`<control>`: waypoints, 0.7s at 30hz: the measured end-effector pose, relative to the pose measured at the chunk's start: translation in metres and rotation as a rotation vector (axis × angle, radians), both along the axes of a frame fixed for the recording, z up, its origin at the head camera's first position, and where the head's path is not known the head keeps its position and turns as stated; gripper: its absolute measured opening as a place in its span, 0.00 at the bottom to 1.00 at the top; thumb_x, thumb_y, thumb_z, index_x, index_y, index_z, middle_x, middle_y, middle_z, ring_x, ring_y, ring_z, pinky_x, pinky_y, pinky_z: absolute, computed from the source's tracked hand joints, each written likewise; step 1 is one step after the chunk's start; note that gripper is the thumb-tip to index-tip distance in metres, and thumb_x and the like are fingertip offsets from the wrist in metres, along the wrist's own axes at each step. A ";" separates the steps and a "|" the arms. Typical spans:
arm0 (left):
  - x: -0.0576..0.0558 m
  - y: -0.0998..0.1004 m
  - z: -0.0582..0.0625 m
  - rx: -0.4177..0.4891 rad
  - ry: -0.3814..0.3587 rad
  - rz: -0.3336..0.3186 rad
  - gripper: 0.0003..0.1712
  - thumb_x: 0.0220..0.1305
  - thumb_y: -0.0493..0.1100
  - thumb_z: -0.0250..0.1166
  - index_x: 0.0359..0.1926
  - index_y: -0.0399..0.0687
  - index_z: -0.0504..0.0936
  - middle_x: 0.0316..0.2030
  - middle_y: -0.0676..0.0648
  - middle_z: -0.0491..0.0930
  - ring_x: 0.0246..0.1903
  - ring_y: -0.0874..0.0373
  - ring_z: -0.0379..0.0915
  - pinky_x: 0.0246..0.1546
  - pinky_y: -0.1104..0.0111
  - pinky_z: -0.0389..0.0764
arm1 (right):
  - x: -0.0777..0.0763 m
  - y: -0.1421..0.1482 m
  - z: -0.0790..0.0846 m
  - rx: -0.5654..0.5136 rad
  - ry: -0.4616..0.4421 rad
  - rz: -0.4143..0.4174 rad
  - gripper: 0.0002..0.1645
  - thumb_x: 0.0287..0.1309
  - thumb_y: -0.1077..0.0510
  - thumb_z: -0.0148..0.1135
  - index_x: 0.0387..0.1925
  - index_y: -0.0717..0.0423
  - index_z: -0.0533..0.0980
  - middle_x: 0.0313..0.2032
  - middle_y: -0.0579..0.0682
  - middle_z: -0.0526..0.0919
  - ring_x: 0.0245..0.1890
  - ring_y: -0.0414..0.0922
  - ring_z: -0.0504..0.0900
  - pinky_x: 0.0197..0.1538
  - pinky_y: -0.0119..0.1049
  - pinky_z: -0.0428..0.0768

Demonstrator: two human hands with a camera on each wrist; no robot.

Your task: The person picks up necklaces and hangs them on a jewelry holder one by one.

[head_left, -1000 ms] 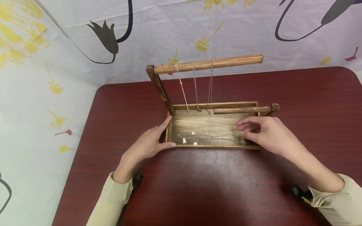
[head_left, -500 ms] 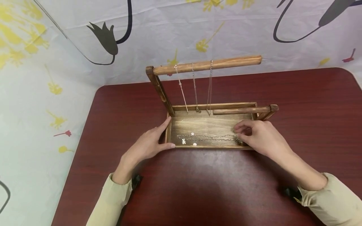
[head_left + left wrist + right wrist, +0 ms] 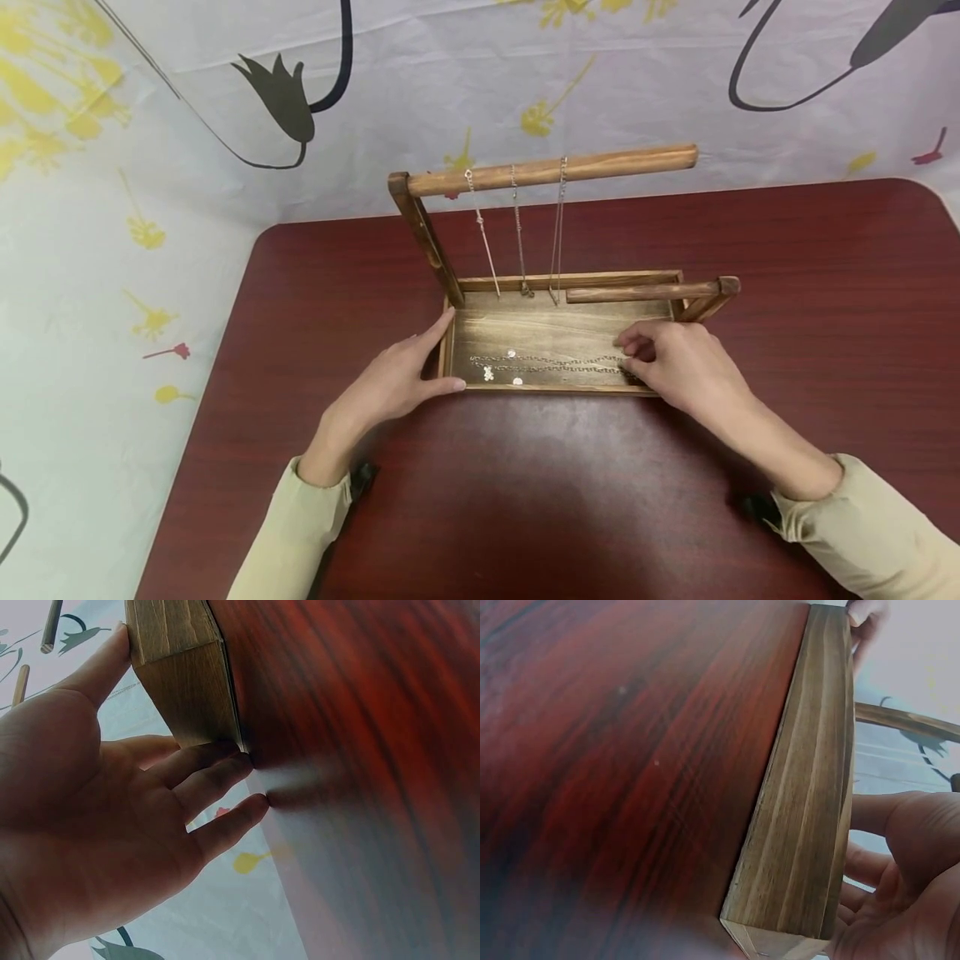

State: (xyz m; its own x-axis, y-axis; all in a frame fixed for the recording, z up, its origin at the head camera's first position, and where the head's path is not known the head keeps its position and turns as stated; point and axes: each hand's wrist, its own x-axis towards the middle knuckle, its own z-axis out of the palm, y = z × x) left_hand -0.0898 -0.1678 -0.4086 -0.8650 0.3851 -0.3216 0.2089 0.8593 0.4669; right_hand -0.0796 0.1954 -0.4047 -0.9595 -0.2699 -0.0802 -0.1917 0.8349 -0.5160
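Observation:
In the head view my left hand [image 3: 393,379] spans the left end of the wooden tray [image 3: 447,350], thumb at its front corner and index finger along its side. The left wrist view shows those fingers fairly straight, their tips at the tray's end wall. My right hand [image 3: 686,367] reaches over the front wall into the tray's right part. Its bent thumb and index finger, a gap between them, are at the right end of a chain necklace [image 3: 555,365] laid lengthwise in two strands. Small shiny charms [image 3: 488,374] lie around the chain's left part.
Three thin necklaces [image 3: 558,233] hang from the tall wooden bar [image 3: 630,164] on a post at the tray's left. A shorter, lower bar [image 3: 637,292] reaches in from the right. The dark red table [image 3: 555,500] meets a patterned cloth [image 3: 420,92] behind.
My right hand has moved left along the tray to the chain's right end, its thumb and index finger now lower beside it. The left hand has stayed at the tray's corner.

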 end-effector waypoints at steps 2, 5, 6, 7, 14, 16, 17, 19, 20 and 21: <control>0.000 0.000 0.000 -0.002 0.000 0.002 0.58 0.60 0.65 0.68 0.80 0.68 0.40 0.71 0.42 0.64 0.68 0.42 0.63 0.64 0.47 0.67 | 0.000 -0.001 -0.001 0.011 0.001 -0.001 0.11 0.55 0.59 0.71 0.41 0.53 0.85 0.32 0.43 0.88 0.33 0.43 0.86 0.37 0.52 0.79; 0.000 0.000 -0.001 -0.001 -0.003 0.003 0.58 0.60 0.65 0.68 0.80 0.68 0.40 0.71 0.42 0.64 0.68 0.41 0.63 0.64 0.46 0.67 | 0.000 -0.003 -0.003 0.023 0.013 0.000 0.11 0.53 0.58 0.73 0.40 0.53 0.85 0.30 0.43 0.87 0.32 0.43 0.86 0.37 0.53 0.79; 0.000 0.000 -0.001 -0.001 -0.004 0.003 0.58 0.60 0.66 0.67 0.80 0.68 0.40 0.71 0.42 0.64 0.68 0.41 0.63 0.64 0.46 0.67 | 0.000 -0.004 -0.004 0.025 0.020 0.001 0.11 0.53 0.58 0.73 0.39 0.53 0.85 0.30 0.43 0.87 0.32 0.43 0.86 0.37 0.53 0.79; 0.000 0.000 -0.001 -0.003 -0.004 0.003 0.58 0.60 0.66 0.67 0.80 0.69 0.40 0.71 0.42 0.64 0.68 0.41 0.63 0.64 0.46 0.67 | 0.001 -0.004 -0.005 0.026 0.026 0.001 0.11 0.52 0.58 0.74 0.39 0.54 0.85 0.30 0.43 0.87 0.32 0.44 0.86 0.37 0.53 0.79; 0.000 -0.001 -0.001 -0.001 -0.001 0.000 0.58 0.59 0.67 0.67 0.79 0.69 0.40 0.71 0.42 0.64 0.68 0.42 0.63 0.63 0.47 0.68 | -0.001 -0.005 -0.009 0.035 0.063 0.003 0.06 0.51 0.60 0.73 0.34 0.53 0.84 0.27 0.44 0.86 0.31 0.46 0.85 0.37 0.54 0.80; 0.000 -0.001 -0.001 0.000 -0.001 0.000 0.58 0.59 0.67 0.67 0.79 0.69 0.40 0.71 0.43 0.64 0.68 0.42 0.63 0.63 0.47 0.68 | -0.001 -0.005 -0.009 0.040 0.058 0.006 0.04 0.52 0.60 0.72 0.31 0.52 0.84 0.26 0.43 0.86 0.30 0.45 0.84 0.36 0.54 0.80; 0.000 -0.001 -0.001 0.000 -0.001 0.000 0.58 0.59 0.67 0.67 0.79 0.69 0.40 0.71 0.43 0.64 0.68 0.42 0.63 0.63 0.47 0.68 | -0.002 -0.005 -0.009 0.041 0.054 0.008 0.03 0.52 0.61 0.72 0.30 0.51 0.84 0.26 0.42 0.85 0.29 0.45 0.83 0.35 0.54 0.80; 0.000 -0.001 -0.001 0.000 0.000 0.001 0.58 0.59 0.67 0.67 0.79 0.69 0.40 0.71 0.43 0.65 0.68 0.42 0.63 0.63 0.47 0.67 | -0.003 -0.006 -0.008 0.047 0.041 0.013 0.03 0.53 0.60 0.71 0.28 0.49 0.84 0.26 0.42 0.85 0.28 0.44 0.82 0.35 0.54 0.79; 0.000 -0.001 -0.001 -0.001 0.002 0.001 0.58 0.59 0.67 0.67 0.79 0.69 0.40 0.71 0.42 0.65 0.68 0.42 0.63 0.63 0.47 0.67 | -0.003 -0.006 -0.008 0.052 0.035 0.016 0.03 0.54 0.60 0.71 0.27 0.49 0.84 0.25 0.42 0.85 0.27 0.44 0.81 0.34 0.54 0.79; 0.000 -0.001 -0.001 -0.001 0.003 0.000 0.58 0.59 0.67 0.67 0.79 0.69 0.40 0.71 0.42 0.65 0.68 0.42 0.63 0.63 0.47 0.68 | -0.003 -0.006 -0.008 0.056 0.028 0.018 0.04 0.54 0.60 0.70 0.27 0.48 0.83 0.25 0.41 0.84 0.27 0.44 0.80 0.34 0.54 0.79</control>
